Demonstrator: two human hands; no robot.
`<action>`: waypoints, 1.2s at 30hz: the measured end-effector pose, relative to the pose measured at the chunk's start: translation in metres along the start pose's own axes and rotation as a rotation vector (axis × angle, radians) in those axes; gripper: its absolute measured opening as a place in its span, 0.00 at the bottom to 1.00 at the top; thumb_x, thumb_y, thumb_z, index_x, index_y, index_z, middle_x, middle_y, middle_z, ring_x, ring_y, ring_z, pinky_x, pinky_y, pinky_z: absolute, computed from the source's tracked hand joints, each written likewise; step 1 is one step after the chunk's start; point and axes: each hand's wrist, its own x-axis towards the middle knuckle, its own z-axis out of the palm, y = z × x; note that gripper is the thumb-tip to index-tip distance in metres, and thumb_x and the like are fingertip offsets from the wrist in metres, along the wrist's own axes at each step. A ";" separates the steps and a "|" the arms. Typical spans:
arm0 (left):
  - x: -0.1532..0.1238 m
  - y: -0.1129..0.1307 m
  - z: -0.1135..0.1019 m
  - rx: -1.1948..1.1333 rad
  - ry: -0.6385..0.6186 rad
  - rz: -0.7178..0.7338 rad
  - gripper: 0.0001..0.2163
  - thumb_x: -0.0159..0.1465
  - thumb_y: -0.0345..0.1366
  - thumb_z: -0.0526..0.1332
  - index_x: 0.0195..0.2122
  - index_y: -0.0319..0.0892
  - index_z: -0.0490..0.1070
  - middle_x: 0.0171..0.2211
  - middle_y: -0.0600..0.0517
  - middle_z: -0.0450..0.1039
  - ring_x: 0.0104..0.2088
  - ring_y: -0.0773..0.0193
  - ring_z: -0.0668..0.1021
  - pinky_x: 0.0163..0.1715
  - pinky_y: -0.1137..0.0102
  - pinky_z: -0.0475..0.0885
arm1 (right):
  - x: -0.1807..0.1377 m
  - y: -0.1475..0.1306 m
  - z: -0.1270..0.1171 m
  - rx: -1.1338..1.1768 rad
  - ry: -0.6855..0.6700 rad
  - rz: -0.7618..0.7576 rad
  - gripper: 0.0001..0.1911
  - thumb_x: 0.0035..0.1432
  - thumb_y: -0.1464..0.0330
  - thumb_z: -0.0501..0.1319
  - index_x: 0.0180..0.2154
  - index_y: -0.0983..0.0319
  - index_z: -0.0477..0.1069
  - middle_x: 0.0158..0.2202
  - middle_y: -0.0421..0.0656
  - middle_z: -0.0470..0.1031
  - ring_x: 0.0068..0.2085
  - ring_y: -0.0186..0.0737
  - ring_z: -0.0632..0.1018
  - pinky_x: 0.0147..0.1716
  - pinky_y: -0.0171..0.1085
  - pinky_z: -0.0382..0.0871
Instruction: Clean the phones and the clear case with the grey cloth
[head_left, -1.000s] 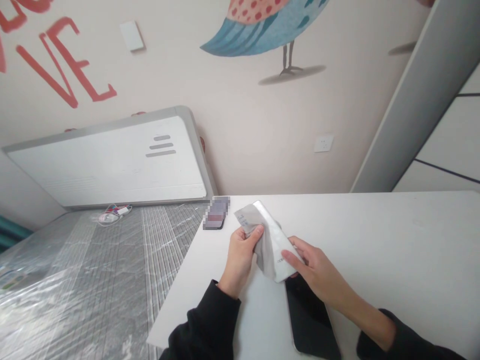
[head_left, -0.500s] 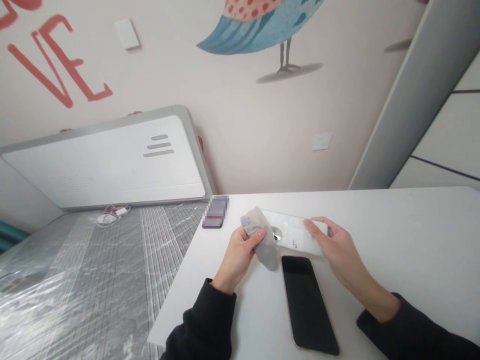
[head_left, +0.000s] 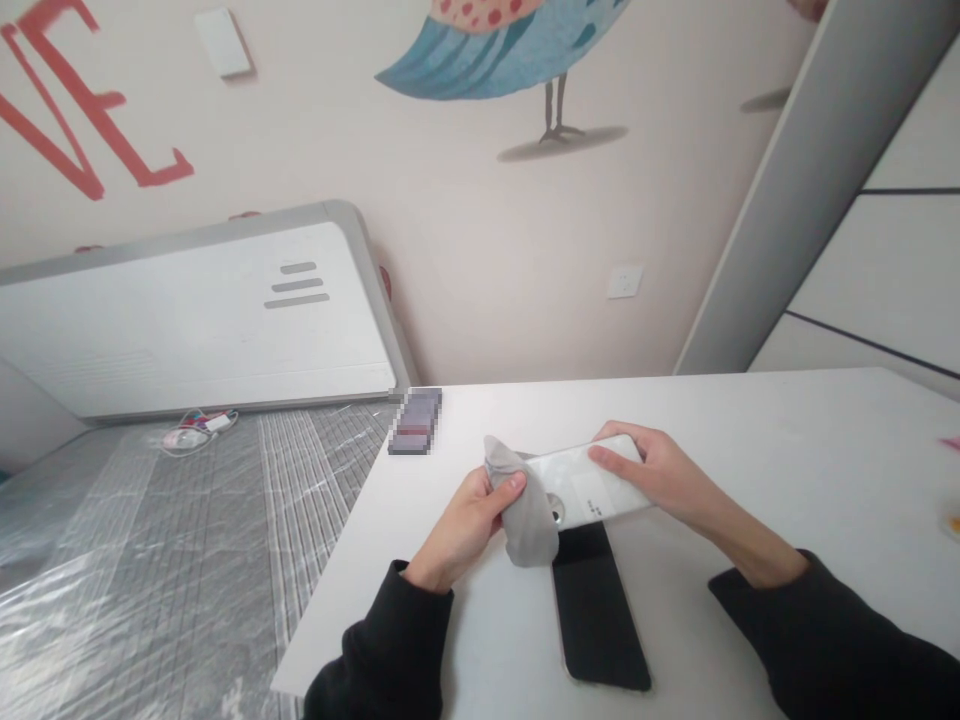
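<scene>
Right hand [head_left: 656, 478] grips a white phone [head_left: 589, 487] by its far end, holding it back-side up and roughly level above the white table [head_left: 787, 470]. Left hand [head_left: 461, 525] pinches a grey cleaning cloth [head_left: 525, 510] between thumb and fingers; the cloth drapes over the phone's near-left end, beside the camera ring. A second phone [head_left: 596, 615] lies flat on the table directly below, dark screen up, partly covered by the cloth and the held phone. A blurred small object [head_left: 415, 421] sits near the table's far-left corner. Left of the table, a plastic-wrapped mattress [head_left: 150, 560] carries a coiled cable [head_left: 196, 428]. A wall socket [head_left: 625, 281] is on the wall behind.
</scene>
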 end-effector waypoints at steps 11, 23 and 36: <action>0.010 -0.009 -0.014 0.186 0.289 0.109 0.19 0.57 0.50 0.73 0.32 0.36 0.78 0.30 0.50 0.78 0.31 0.64 0.74 0.33 0.72 0.67 | -0.004 0.002 0.011 0.289 -0.120 0.119 0.25 0.46 0.50 0.74 0.37 0.60 0.73 0.32 0.40 0.76 0.34 0.42 0.76 0.32 0.37 0.69; -0.001 0.003 0.005 -0.216 -0.029 0.022 0.18 0.49 0.30 0.75 0.42 0.39 0.78 0.43 0.46 0.81 0.50 0.52 0.80 0.55 0.64 0.70 | 0.002 0.038 0.032 0.663 0.332 0.232 0.26 0.44 0.52 0.78 0.41 0.59 0.81 0.41 0.46 0.84 0.45 0.50 0.82 0.45 0.43 0.80; 0.006 -0.008 0.002 0.155 0.036 -0.001 0.24 0.50 0.53 0.77 0.36 0.36 0.81 0.34 0.45 0.81 0.33 0.58 0.79 0.38 0.67 0.72 | -0.008 0.013 0.046 0.762 0.286 0.211 0.31 0.40 0.50 0.79 0.43 0.59 0.77 0.44 0.47 0.84 0.45 0.53 0.83 0.44 0.46 0.81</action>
